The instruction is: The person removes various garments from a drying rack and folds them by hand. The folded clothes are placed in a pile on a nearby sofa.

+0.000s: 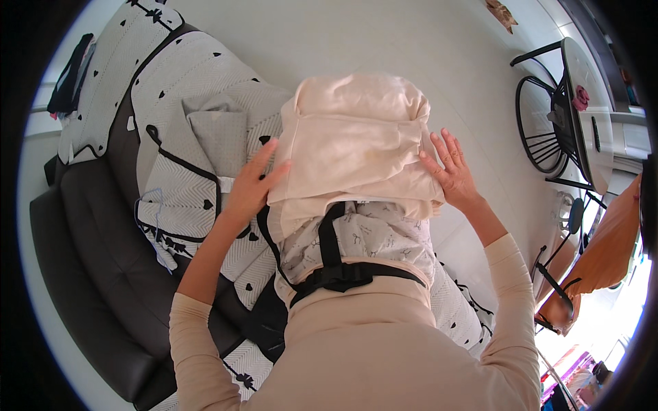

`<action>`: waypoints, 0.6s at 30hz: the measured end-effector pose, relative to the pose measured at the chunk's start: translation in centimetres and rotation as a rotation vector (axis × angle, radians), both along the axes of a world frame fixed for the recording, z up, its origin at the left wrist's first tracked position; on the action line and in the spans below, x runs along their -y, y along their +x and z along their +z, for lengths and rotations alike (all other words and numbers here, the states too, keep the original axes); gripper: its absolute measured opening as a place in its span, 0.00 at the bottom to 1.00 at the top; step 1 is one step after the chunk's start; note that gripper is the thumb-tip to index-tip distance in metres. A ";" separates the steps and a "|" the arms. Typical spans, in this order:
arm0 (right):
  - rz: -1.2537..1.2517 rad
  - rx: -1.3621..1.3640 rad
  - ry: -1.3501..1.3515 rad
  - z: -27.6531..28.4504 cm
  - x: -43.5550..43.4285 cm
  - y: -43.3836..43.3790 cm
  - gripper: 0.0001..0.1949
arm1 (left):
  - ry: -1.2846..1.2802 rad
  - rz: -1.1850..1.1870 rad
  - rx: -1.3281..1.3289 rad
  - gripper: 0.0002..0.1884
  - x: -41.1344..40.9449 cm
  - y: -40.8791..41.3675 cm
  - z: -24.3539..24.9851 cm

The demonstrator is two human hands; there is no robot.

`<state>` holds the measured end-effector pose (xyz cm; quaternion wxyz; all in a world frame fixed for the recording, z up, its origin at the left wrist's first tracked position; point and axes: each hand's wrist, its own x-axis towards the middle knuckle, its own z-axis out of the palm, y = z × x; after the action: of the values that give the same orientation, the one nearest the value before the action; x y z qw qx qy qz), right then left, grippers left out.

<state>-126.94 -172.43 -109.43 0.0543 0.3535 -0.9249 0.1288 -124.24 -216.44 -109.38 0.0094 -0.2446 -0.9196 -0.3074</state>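
A folded pale pink cloth garment (354, 154) lies in a thick bundle before me, over my lap. My left hand (257, 180) rests at the bundle's left edge, fingers spread. At its right edge lies my right hand (450, 167), also with fingers apart and flat against the cloth. Neither hand visibly grips it. Below the bundle shows a white patterned fabric (380, 231) on my lap. A black strap with a buckle (334, 275) crosses my waist.
A dark leather sofa (108, 257) with a white quilted cover (185, 67) stands on the left. On it lie a folded grey cloth (221, 136) and a blue hanger (159, 221). To the right are a round table (591, 133) and a black chair (540, 123).
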 end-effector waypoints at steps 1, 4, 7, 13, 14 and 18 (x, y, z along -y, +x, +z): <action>0.014 -0.003 -0.075 0.3 0.6 -0.1 0.36 | -0.061 -0.066 -0.068 0.31 -0.8 -0.3 0.3; 0.047 0.039 -0.096 2.8 1.1 -0.6 0.31 | -0.127 -0.155 -0.120 0.29 -1.4 -0.8 1.7; 0.130 0.247 -0.043 5.7 1.8 -1.6 0.27 | -0.118 -0.227 -0.025 0.25 -1.2 -1.5 3.4; 0.368 0.713 -0.493 10.8 0.6 -7.4 0.22 | 0.228 -0.269 0.271 0.26 -0.9 -5.7 10.2; 0.378 0.697 -0.514 12.8 0.6 -7.6 0.22 | 0.242 -0.275 0.310 0.25 -0.6 -6.1 12.1; 0.420 0.800 -0.514 18.4 0.4 -5.6 0.22 | 0.068 -0.413 0.387 0.24 0.5 -4.3 18.5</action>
<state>-132.50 -172.82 -91.07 -0.2454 0.4297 -0.7211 0.4850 -128.51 -216.93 -90.93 -0.2212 -0.3630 -0.8241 -0.3744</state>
